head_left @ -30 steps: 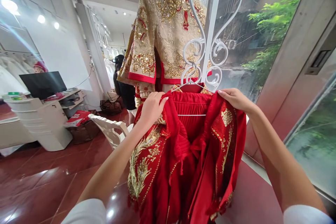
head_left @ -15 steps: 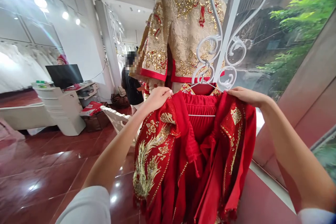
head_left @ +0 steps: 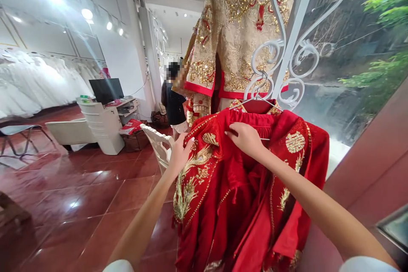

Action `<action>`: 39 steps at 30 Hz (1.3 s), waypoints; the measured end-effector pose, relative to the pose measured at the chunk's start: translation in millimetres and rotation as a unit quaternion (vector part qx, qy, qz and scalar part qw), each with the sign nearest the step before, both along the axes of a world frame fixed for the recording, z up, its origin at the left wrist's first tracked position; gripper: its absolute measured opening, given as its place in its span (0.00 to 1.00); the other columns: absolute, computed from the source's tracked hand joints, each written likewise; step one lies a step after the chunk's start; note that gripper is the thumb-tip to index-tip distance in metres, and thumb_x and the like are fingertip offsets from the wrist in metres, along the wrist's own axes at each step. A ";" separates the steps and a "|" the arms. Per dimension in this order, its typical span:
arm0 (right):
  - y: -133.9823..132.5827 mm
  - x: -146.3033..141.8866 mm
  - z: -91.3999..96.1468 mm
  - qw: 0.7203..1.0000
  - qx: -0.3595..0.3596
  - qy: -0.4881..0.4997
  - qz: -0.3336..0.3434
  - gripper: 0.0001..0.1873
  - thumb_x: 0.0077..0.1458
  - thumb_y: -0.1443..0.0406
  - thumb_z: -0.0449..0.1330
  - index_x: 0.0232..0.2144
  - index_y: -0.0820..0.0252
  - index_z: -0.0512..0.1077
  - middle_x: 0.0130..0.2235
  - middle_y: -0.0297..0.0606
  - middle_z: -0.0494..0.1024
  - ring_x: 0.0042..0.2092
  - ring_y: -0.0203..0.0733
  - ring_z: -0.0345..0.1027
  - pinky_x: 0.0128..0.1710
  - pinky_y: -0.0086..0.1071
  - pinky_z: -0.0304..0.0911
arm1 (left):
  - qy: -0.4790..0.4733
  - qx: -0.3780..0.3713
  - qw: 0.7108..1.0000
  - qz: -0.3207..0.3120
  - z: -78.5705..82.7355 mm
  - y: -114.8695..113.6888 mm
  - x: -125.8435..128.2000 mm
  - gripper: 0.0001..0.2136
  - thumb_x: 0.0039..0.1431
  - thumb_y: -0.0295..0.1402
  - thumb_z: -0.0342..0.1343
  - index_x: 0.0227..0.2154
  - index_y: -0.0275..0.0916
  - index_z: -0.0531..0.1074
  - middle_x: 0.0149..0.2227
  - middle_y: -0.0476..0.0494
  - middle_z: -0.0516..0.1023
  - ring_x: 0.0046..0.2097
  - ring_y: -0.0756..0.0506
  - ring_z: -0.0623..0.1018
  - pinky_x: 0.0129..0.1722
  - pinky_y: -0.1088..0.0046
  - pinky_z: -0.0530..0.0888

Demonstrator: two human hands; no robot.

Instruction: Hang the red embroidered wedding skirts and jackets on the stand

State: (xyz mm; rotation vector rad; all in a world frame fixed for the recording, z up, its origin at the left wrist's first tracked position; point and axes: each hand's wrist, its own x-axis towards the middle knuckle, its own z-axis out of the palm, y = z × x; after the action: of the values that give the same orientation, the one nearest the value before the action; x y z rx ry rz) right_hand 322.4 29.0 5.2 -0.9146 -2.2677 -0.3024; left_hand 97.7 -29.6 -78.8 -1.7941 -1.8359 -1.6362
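A red garment point(head_left: 251, 195) with gold embroidery hangs from a wire hanger point(head_left: 259, 100) hooked on a white scrolled metal stand point(head_left: 287, 51). My left hand point(head_left: 179, 155) grips the garment's left edge beside a gold phoenix pattern. My right hand point(head_left: 245, 138) pinches the red fabric near the middle, just below the waistband. A gold and red embroidered jacket point(head_left: 236, 34) hangs higher on the same stand, behind the red garment.
A person in black point(head_left: 174, 104) stands behind the stand. A white chair point(head_left: 157, 146) is at the left of the garment. A white desk with a monitor point(head_left: 106, 89) is further left on the glossy red tile floor point(head_left: 79, 204). A window point(head_left: 360, 51) is at the right.
My right hand moved from the garment's right shoulder to its middle. My left hand slid down the left edge. The view shifted left.
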 end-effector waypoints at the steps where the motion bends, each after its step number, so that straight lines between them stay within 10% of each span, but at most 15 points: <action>1: 4.8 -1.7 4.8 0.999 0.004 0.024 0.026 0.11 0.55 0.64 0.53 0.23 0.59 0.67 0.29 0.38 0.73 0.32 0.42 0.66 0.28 0.31 0.52 | 0.016 0.002 1.000 0.012 6.7 -1.2 -2.2 0.13 0.61 0.40 0.43 0.34 0.37 0.68 0.31 0.46 0.73 0.33 0.47 0.72 0.36 0.70 0.69; 6: 26.5 -18.2 49.5 0.978 0.036 0.194 0.062 0.09 0.56 0.65 0.51 0.28 0.60 0.70 0.31 0.39 0.74 0.33 0.41 0.65 0.32 0.31 0.55 | -0.046 0.010 0.995 -0.091 62.8 11.0 -40.6 0.15 0.58 0.43 0.44 0.25 0.38 0.67 0.23 0.49 0.70 0.27 0.49 0.70 0.30 0.73 0.69; 10: 27.1 -36.3 59.1 0.993 0.014 0.112 -0.020 0.10 0.54 0.63 0.54 0.24 0.59 0.68 0.28 0.39 0.73 0.31 0.43 0.64 0.28 0.32 0.51 | -0.131 -0.132 0.949 -0.255 75.6 43.6 -72.4 0.18 0.51 0.48 0.50 0.27 0.36 0.72 0.26 0.44 0.76 0.30 0.45 0.75 0.33 0.67 0.72; 16: -1.6 -10.8 18.5 0.997 0.075 -0.011 0.021 0.10 0.55 0.60 0.56 0.30 0.60 0.71 0.32 0.41 0.75 0.36 0.45 0.67 0.35 0.36 0.55 | -0.114 -0.102 0.964 -0.217 49.5 64.3 -66.1 0.17 0.47 0.46 0.54 0.31 0.37 0.73 0.35 0.41 0.78 0.39 0.41 0.75 0.41 0.63 0.71; 21: 3.5 68.4 20.4 0.974 0.140 0.163 -0.068 0.12 0.56 0.60 0.53 0.38 0.59 0.72 0.41 0.42 0.76 0.44 0.47 0.66 0.45 0.40 0.56 | -0.026 0.015 0.988 -0.153 80.4 46.4 -36.8 0.19 0.59 0.43 0.41 0.40 0.35 0.70 0.43 0.40 0.74 0.44 0.45 0.73 0.46 0.67 0.69; 27: 23.6 132.4 15.4 0.978 -0.018 0.191 -0.085 0.19 0.54 0.55 0.52 0.42 0.60 0.70 0.39 0.43 0.76 0.37 0.45 0.68 0.37 0.36 0.60 | 0.303 0.032 0.950 -0.068 99.8 41.7 20.2 0.20 0.60 0.44 0.43 0.50 0.37 0.65 0.47 0.38 0.71 0.50 0.40 0.69 0.50 0.62 0.64; 32: 26.9 143.6 27.7 0.981 -0.061 0.142 -0.119 0.22 0.55 0.50 0.49 0.21 0.60 0.67 0.19 0.35 0.67 0.23 0.37 0.58 0.24 0.31 0.52 | 0.322 -0.027 0.946 0.014 107.8 39.0 25.9 0.21 0.61 0.48 0.37 0.37 0.39 0.70 0.34 0.41 0.75 0.38 0.41 0.74 0.36 0.68 0.67; 37: 37.9 159.6 53.3 0.922 -0.358 0.146 -0.019 0.25 0.50 0.44 0.53 0.24 0.61 0.69 0.22 0.39 0.73 0.22 0.39 0.63 0.22 0.33 0.58 | 0.298 -0.145 0.941 -0.069 126.6 41.1 15.2 0.25 0.61 0.50 0.35 0.23 0.39 0.69 0.21 0.46 0.70 0.24 0.46 0.70 0.27 0.72 0.63; 39: 31.1 154.2 48.6 0.932 -0.328 0.144 -0.055 0.24 0.51 0.46 0.52 0.26 0.62 0.71 0.25 0.43 0.75 0.26 0.44 0.67 0.26 0.37 0.62 | 0.287 -0.098 0.952 -0.043 119.4 36.1 19.4 0.22 0.61 0.47 0.37 0.29 0.38 0.70 0.27 0.43 0.74 0.30 0.44 0.73 0.32 0.70 0.66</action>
State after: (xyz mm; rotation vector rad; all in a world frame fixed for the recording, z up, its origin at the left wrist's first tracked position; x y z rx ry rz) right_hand 476.5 60.2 53.8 -1.3171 -2.0563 0.5512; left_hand 117.1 6.5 40.6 -2.1554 -1.6956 -0.8244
